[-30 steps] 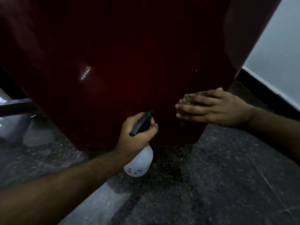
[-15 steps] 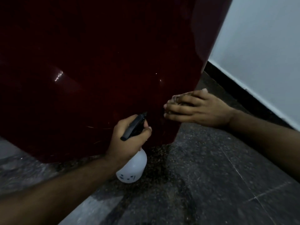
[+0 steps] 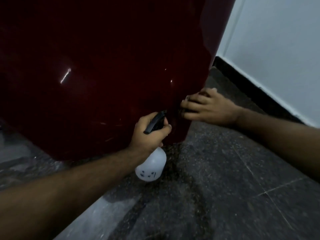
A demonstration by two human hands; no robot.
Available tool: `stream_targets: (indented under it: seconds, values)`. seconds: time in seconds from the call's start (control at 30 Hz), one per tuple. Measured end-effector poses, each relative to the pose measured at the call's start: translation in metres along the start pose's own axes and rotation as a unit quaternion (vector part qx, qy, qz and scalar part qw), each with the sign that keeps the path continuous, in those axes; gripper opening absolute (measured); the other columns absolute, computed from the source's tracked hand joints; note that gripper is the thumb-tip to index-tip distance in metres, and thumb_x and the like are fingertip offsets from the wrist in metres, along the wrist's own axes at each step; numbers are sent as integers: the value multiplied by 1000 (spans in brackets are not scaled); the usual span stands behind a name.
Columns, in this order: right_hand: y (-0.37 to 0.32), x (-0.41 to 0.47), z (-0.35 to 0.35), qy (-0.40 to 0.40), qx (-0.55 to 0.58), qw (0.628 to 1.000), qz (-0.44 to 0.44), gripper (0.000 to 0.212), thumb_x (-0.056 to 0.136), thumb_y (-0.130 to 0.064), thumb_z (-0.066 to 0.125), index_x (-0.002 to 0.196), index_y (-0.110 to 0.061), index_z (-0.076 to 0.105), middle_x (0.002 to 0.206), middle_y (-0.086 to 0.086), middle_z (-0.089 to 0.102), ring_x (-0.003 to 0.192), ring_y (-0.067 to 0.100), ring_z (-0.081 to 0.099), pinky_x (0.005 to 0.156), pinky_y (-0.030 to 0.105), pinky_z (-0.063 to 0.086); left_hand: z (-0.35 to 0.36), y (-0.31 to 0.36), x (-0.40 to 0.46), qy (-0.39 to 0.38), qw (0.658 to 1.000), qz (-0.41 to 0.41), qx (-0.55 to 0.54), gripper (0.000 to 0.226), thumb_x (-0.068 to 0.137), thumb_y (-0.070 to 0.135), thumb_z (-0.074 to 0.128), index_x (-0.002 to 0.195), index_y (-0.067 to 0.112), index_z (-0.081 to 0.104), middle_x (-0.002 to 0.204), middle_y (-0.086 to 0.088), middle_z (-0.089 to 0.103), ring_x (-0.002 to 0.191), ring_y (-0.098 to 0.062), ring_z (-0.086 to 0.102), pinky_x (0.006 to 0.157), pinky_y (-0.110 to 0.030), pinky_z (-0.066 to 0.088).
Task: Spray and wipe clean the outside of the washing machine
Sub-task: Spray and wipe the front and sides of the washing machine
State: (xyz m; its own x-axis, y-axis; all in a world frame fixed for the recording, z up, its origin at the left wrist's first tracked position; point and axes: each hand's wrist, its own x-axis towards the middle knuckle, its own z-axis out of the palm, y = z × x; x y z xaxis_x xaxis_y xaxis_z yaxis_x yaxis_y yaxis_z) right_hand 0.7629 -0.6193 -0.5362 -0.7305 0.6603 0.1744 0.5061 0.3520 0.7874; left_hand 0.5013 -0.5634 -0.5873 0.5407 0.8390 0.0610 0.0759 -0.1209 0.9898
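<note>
The washing machine (image 3: 103,66), a dark red glossy cabinet, fills the upper left of the head view and stands on a dark speckled stone floor (image 3: 233,187). Its lower edge runs just above the floor from the left side to a bottom corner near the centre, and its right vertical edge rises from that corner toward the top of the frame. To the right of that edge a strip of floor lies open between the cabinet and a pale wall (image 3: 277,49) with a black skirting (image 3: 251,80) at its foot. The floor in front of the machine is open toward the viewer, crossed by thin tile joints. The left hand (image 3: 149,134) grips the black trigger head of a spray bottle (image 3: 152,168), fingers curled round the neck, with the nozzle close to the panel near the bottom corner. The bottle's translucent white body hangs below the hand, above the floor. Small dark marks show on the bottle's side but are too blurred to read. The right hand (image 3: 209,108) lies at the right edge of the cabinet just above the corner, fingers extended and pressing a dark cloth (image 3: 186,110), mostly hidden under them, against the surface. No brand is legible on the panel; two light glints show on it.
</note>
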Motion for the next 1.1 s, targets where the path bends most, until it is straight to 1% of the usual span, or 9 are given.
stream_targets:
  seconds: [0.13, 0.23, 0.33, 0.43, 0.63, 0.73, 0.83, 0.93, 1.1]
  values:
    - [2, 27, -17, 36, 13, 997, 68, 32, 107, -12, 45, 134, -26, 56, 142, 4, 59, 124, 29, 58, 92, 41, 49, -12, -10, -9, 20, 999, -25, 5, 12, 92, 7, 76, 84, 13, 69, 82, -15, 65, 75, -23, 65, 58, -34, 57]
    - [-13, 37, -6, 1, 12, 1000, -21, 37, 102, -7, 44, 133, -24, 56, 148, 3, 54, 132, 31, 54, 101, 44, 45, -21, -15, -14, 18, 999, -37, 3, 15, 92, 5, 76, 83, 13, 68, 78, -8, 63, 75, -21, 63, 59, -28, 54]
    - [-18, 18, 7, -80, 15, 989, -122, 30, 91, -5, 59, 118, -20, 64, 145, 5, 57, 132, 31, 55, 102, 48, 49, -30, -17, -20, 6, 999, -36, 5, 11, 93, 4, 76, 84, 7, 68, 79, -10, 63, 77, -23, 63, 60, -26, 55]
    - [-2, 1, 7, -31, 39, 993, -106, 31, 101, -6, 43, 120, -19, 65, 145, 3, 58, 130, 30, 57, 104, 46, 46, -35, -19, -24, -16, 999, -29, 1, 10, 93, 5, 75, 86, 3, 68, 81, -13, 62, 77, -24, 62, 61, -25, 55]
    - [-9, 47, 1, 52, 32, 998, -30, 42, 107, 0, 30, 137, -19, 51, 150, 6, 47, 135, 30, 40, 109, 47, 31, -28, -23, -26, -28, 998, -47, -10, 12, 93, 6, 76, 87, 9, 66, 81, -11, 59, 77, -24, 61, 60, -27, 54]
    - [-26, 63, 11, -18, 42, 992, -116, 41, 92, -5, 57, 131, -19, 61, 150, 7, 52, 139, 32, 43, 112, 47, 32, -29, -20, -27, -34, 998, -46, -17, 11, 93, 7, 77, 90, 8, 66, 81, -9, 60, 76, -21, 62, 60, -29, 55]
    - [-27, 51, 13, -77, 57, 981, -166, 38, 92, -7, 54, 127, -18, 66, 150, 7, 52, 137, 32, 49, 112, 48, 38, -40, -16, -33, -31, 998, -44, -25, 11, 93, 7, 77, 92, 7, 66, 80, -8, 60, 74, -21, 62, 59, -28, 54]
    - [-16, 43, 13, -29, 62, 990, -126, 45, 100, -7, 38, 135, -17, 62, 151, 7, 53, 134, 33, 54, 109, 45, 35, -53, -20, -39, -36, 998, -42, -19, 10, 93, 7, 76, 94, 5, 66, 82, -9, 60, 73, -18, 62, 59, -27, 54]
    - [-25, 96, 2, 65, 55, 994, -70, 41, 105, -12, 49, 145, -20, 55, 150, 9, 52, 138, 30, 48, 107, 43, 39, -72, -33, -42, -21, 999, -48, 13, 9, 93, 8, 76, 94, 4, 68, 80, -4, 63, 70, -15, 63, 58, -28, 54]
